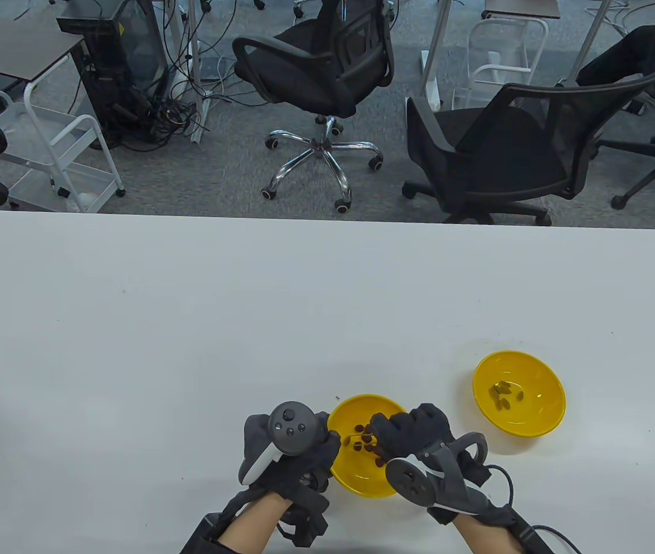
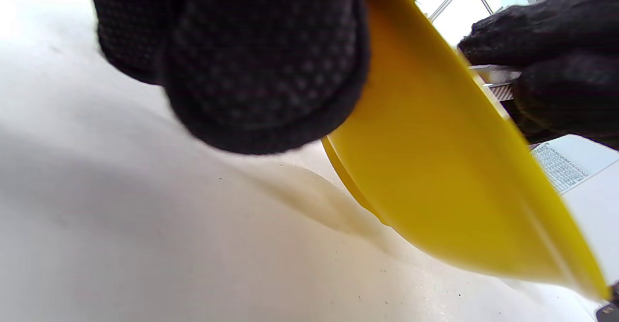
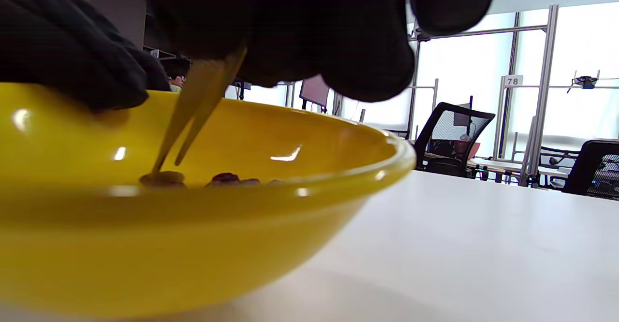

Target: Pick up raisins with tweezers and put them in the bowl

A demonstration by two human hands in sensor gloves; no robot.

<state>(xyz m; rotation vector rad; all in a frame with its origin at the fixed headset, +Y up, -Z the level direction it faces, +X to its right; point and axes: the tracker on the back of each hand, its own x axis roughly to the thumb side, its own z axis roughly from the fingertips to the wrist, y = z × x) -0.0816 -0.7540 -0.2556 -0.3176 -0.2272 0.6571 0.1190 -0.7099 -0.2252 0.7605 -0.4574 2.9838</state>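
Observation:
A yellow bowl [image 1: 362, 485] near the front edge holds several dark raisins [image 1: 365, 437]. My left hand [image 1: 327, 441] grips its left rim; a gloved finger [image 2: 261, 70] presses the bowl's outer wall [image 2: 435, 167]. My right hand [image 1: 382, 438] is over the bowl's right side and pinches tweezers [image 3: 193, 114]. The tweezers point down into the bowl [image 3: 193, 244], their tips slightly apart, one tip touching a raisin [image 3: 162, 178]. A second yellow bowl [image 1: 541, 415] to the right holds several raisins [image 1: 503, 395].
The white table [image 1: 188, 346] stretches far to the left and back. Its front edge is just below my wrists. Office chairs [image 1: 494, 156] and a white cart [image 1: 56, 156] stand on the floor beyond the far edge.

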